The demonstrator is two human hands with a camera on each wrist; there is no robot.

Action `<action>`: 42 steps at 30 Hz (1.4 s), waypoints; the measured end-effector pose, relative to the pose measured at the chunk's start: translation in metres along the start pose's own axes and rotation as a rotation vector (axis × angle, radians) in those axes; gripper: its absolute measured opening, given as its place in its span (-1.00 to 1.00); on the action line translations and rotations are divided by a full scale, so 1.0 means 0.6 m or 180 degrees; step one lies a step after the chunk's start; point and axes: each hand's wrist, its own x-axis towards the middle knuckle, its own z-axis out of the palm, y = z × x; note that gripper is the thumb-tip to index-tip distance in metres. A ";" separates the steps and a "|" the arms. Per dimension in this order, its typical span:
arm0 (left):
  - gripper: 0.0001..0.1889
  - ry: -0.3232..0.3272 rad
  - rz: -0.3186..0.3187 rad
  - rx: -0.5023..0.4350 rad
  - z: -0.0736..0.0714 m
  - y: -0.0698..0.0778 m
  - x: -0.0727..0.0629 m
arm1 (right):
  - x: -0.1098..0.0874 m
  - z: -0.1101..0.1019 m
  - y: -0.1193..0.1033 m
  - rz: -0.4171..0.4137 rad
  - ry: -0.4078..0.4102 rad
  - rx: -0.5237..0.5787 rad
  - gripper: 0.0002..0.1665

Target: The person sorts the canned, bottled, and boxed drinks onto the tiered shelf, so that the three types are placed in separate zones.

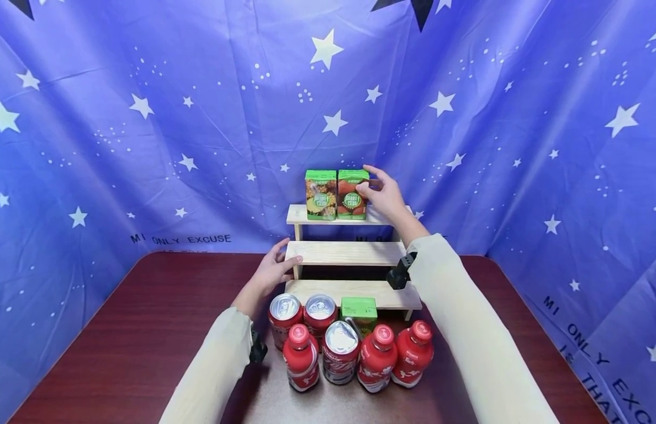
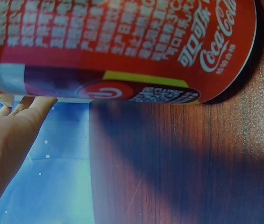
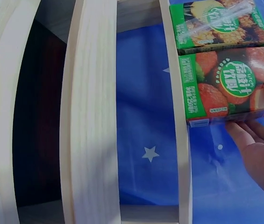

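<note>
On the top shelf my right hand [image 1: 383, 194] holds a red and green litchi juice box [image 1: 352, 197], thumb on its front and fingers at its right side. Close beside it on the left stands a pineapple juice box [image 1: 321, 197] with a straw on its front. The litchi box's lower end is at the shelf edge in the right wrist view. My left hand [image 1: 269, 271] grips the left end of the middle shelf of a wooden three-step rack [image 1: 349, 253], thumb at the front. A Coca-Cola can [image 2: 122, 46] fills the top of the left wrist view.
Several red cans [image 1: 341, 347] and red-capped bottles [image 1: 377, 362] stand before the rack. Among them is another green juice box [image 1: 359, 312], close to the lowest shelf. A blue star-printed cloth [image 1: 201, 118] hangs behind the dark red table [image 1: 164, 306].
</note>
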 end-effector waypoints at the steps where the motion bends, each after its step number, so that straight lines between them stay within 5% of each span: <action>1: -0.23 0.0003 -0.0007 -0.0006 0.000 -0.001 0.000 | -0.001 -0.003 0.000 -0.0016 -0.0032 -0.0073 -0.35; 7: -0.22 -0.0006 -0.0009 0.0007 -0.003 -0.004 -0.001 | -0.009 -0.019 -0.009 -0.0140 -0.0175 -0.0440 -0.35; 18: -0.23 0.0002 -0.0020 -0.0029 0.001 -0.010 -0.001 | -0.038 -0.038 -0.005 -0.0057 -0.0130 -0.0612 -0.35; 25: -0.23 0.0007 -0.0018 0.0019 0.000 -0.010 -0.002 | -0.060 -0.057 0.008 -0.0243 -0.0148 -0.0660 -0.36; 33: -0.22 -0.0079 -0.0022 -0.0034 0.005 0.008 -0.017 | -0.093 -0.071 0.018 -0.0203 -0.0384 -0.0613 -0.37; 42: -0.24 -0.0026 0.0015 -0.0071 0.000 -0.004 0.000 | -0.124 -0.072 0.049 -0.0211 -0.0715 -0.0676 -0.35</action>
